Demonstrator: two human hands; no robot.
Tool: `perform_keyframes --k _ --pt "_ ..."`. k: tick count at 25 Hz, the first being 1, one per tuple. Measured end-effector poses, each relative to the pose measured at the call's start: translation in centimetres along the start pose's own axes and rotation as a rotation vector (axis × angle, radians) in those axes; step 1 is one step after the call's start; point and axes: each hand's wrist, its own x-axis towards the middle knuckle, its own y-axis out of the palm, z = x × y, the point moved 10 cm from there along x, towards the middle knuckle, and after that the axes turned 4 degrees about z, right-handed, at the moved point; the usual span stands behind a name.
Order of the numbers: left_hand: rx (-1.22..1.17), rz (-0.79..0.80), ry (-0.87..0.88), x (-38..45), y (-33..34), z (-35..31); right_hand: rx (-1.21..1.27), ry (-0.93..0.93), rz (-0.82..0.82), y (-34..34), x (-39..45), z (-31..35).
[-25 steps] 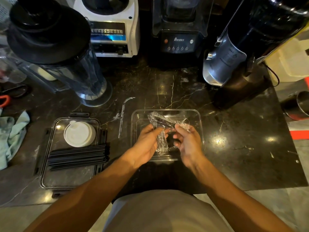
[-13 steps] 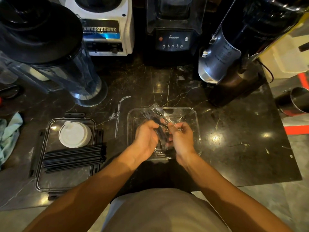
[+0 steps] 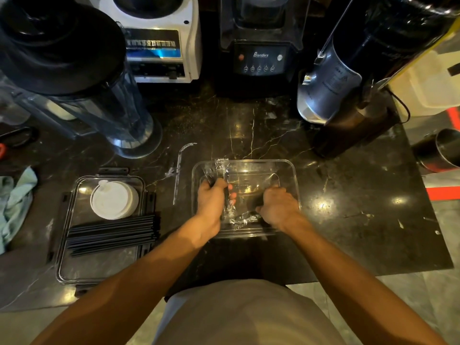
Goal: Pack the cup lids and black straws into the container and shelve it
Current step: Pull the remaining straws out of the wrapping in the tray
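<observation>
Both hands, left hand [image 3: 211, 202] and right hand [image 3: 278, 207], grip crinkly wrapped straws [image 3: 230, 210] inside the container [image 3: 286, 168]; next probably lids [image 3: 114, 200].

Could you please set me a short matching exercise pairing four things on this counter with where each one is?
Things:
1. white cup lids
2. black straws
3. left hand
4. crumpled cloth

Places:
A. at the counter's far left edge
B. inside the clear container, gripping a plastic wrapper
C. on the flat clear lid, far end
D. across the flat clear lid, nearer the person

Pairs: 1-C, 2-D, 3-B, 4-A
</observation>
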Motion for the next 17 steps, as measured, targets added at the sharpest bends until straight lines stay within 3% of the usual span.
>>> perform_keyframes --k 4,13,17 --pt "0.090 0.068 0.019 0.12 -0.14 -0.22 0.168 -0.051 0.008 -0.14 0.82 0.39" --pt "0.020 0.059 -0.073 0.61 -0.93 0.44 0.818 -0.204 0.315 -0.87 0.46 0.60" --pt "0.004 0.057 -0.081 0.50 -0.85 0.51 0.846 -0.200 0.347 -0.65 0.51 0.41"
